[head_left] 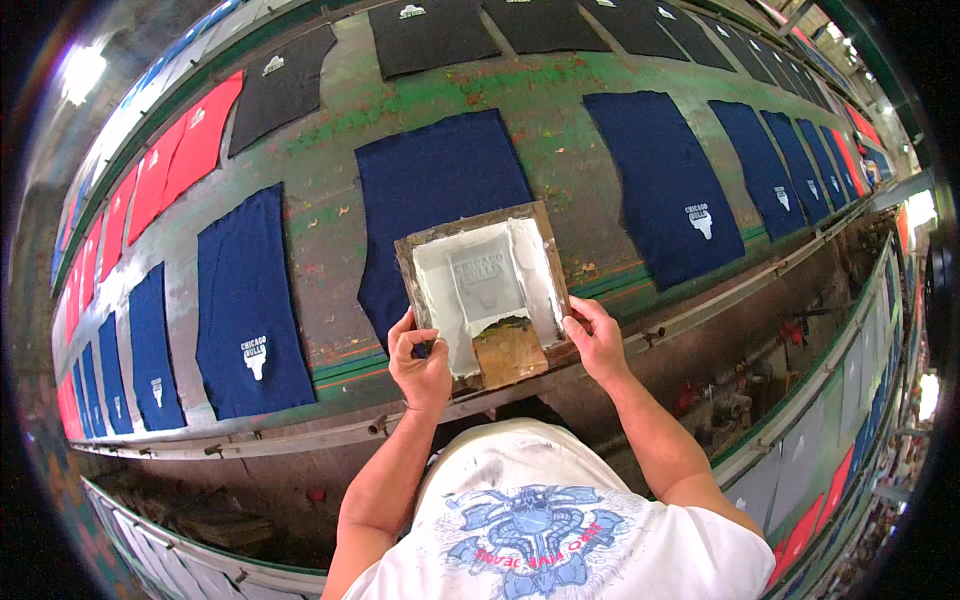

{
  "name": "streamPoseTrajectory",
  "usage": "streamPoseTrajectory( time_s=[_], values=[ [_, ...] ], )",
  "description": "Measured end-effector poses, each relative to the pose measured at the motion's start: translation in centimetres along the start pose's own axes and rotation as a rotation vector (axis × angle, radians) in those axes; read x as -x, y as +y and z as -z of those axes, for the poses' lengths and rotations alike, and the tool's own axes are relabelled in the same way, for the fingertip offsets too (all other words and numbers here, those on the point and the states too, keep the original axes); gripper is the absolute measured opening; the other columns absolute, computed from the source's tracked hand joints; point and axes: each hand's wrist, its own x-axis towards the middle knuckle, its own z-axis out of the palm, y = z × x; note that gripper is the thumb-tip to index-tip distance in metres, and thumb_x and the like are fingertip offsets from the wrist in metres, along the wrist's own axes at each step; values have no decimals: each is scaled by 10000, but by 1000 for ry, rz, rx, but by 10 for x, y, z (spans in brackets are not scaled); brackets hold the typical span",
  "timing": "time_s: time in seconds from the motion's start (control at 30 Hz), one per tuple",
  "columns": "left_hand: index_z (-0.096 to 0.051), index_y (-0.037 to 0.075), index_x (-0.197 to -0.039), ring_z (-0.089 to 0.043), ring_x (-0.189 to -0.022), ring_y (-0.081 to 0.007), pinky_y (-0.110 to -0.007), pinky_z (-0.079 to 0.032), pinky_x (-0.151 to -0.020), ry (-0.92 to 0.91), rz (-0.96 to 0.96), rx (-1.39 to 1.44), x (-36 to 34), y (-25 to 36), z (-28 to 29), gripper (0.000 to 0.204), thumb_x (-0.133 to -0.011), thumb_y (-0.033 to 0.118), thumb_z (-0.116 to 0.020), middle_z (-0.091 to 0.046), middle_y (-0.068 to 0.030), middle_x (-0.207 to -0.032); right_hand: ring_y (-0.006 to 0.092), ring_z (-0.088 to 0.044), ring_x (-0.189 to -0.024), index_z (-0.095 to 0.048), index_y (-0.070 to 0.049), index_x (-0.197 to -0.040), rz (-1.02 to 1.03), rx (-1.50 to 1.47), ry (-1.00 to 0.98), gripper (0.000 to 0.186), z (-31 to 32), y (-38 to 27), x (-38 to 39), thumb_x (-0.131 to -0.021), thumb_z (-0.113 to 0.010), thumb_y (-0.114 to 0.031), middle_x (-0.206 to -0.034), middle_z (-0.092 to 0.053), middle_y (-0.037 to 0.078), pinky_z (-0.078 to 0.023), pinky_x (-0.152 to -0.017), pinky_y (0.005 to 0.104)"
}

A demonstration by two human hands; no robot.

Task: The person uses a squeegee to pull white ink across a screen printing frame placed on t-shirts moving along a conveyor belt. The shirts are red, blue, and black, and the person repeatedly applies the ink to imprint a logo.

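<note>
My left hand (418, 365) and my right hand (597, 340) grip the lower sides of a square wooden-framed printing screen (545, 270). Its mesh holds white ink around a faint grey stencil area, with a brown, dark-edged patch at the bottom middle. The screen lies over the lower part of a navy fabric panel (440, 160) on the long green, stained table (340, 350), hiding that part of the panel. Navy panels with small white prints flank it on the left (250, 280) and right (655, 170).
A back row holds black (435, 40) and red (195, 140) printed panels. A metal rail (700, 310) with short stops runs along the table's near edge, above a dark gap. Other tables with grey, red and white panels (800, 470) stand at the lower right and lower left.
</note>
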Motion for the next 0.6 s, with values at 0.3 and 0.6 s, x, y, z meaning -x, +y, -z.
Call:
streamPoseTrajectory(
  time_s=[0.3, 0.6],
  values=[
    [-730, 47, -946, -693, -1374, -305, -401, -519, -1139, 8, 124, 35, -2, -15, -4, 196, -825, -95, -792, -717, -217, -1503, 167, -725, -1149, -679, 60, -1489, -5, 37, -56, 466, 8, 18, -7, -1081, -767, -146, -1338, -727, 97, -603, -961, 320],
    [-732, 36, -965, -692, -1344, -247, -390, -521, -1131, -35, 208, 151, -3, -25, -1, 196, -831, -97, -783, -703, -212, -1530, 434, -659, -1300, -709, -21, -1408, 507, 504, 28, 542, 9, -38, 4, -899, -860, -131, -1408, -713, 191, -526, -1142, 532]
  ],
)
